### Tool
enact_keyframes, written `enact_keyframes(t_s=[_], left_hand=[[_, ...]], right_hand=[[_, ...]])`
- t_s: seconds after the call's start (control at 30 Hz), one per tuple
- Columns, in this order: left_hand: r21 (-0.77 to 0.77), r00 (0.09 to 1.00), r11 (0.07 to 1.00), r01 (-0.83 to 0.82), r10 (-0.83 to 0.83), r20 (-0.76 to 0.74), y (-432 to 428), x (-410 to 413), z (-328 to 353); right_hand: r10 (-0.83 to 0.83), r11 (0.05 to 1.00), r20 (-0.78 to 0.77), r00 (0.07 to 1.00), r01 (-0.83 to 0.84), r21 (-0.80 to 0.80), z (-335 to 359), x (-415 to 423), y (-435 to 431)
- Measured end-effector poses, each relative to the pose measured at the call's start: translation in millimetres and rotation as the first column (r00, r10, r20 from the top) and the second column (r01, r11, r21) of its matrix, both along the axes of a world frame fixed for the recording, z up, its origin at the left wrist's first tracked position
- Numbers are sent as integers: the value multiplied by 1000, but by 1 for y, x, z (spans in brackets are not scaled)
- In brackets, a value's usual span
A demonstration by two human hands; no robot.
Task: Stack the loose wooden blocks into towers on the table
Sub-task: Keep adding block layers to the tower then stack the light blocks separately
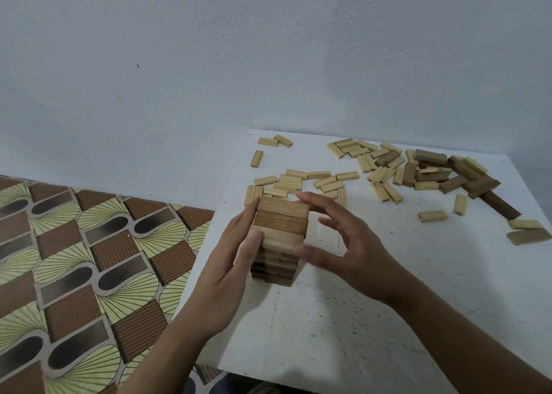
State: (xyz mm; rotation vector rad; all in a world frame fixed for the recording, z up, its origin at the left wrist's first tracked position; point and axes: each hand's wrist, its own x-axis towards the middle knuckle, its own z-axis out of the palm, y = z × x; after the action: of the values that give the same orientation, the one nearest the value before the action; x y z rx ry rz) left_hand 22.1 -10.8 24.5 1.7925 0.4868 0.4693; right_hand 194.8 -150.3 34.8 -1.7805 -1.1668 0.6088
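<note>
Touching tower (280, 217) mid-frame with flat, straight-fingered left hand (230, 262); right hand (352, 250) loosely spread beside it, gripping nothing. Loose blocks (430, 156) upper right.

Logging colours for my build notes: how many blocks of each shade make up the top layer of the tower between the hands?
dark brown block: 1
lighter tan blocks: 2
Total: 3

Matt wooden blocks (430, 169), speckled white table (358, 319)
</note>
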Motion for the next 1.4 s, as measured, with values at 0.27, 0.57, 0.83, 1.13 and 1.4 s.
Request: enact_keyframes(t_s=[0.27,0.57,0.83,1.13,1.4], left_hand=[[-86,997,995,-58,62,41,-2,1,0],[-40,999,998,-41,42,29,-5,3,0],[-19,998,1000,-21,22,51,-5,1,-1],[-71,998,998,2,2,57,-4,1,-1],[-52,998,999,13,-10,57,-4,2,-3]], right_hand=[[-208,975,-71,976,212,60,-9,-25,-1],[-231,968,-152,961,243,63,-8,-53,-1],[-223,972,-95,970,228,50,-4,-67,-2],[-222,975,-51,974,220,-36,-6,-77,2],[-219,976,-43,975,218,-23,-6,-78,5]])
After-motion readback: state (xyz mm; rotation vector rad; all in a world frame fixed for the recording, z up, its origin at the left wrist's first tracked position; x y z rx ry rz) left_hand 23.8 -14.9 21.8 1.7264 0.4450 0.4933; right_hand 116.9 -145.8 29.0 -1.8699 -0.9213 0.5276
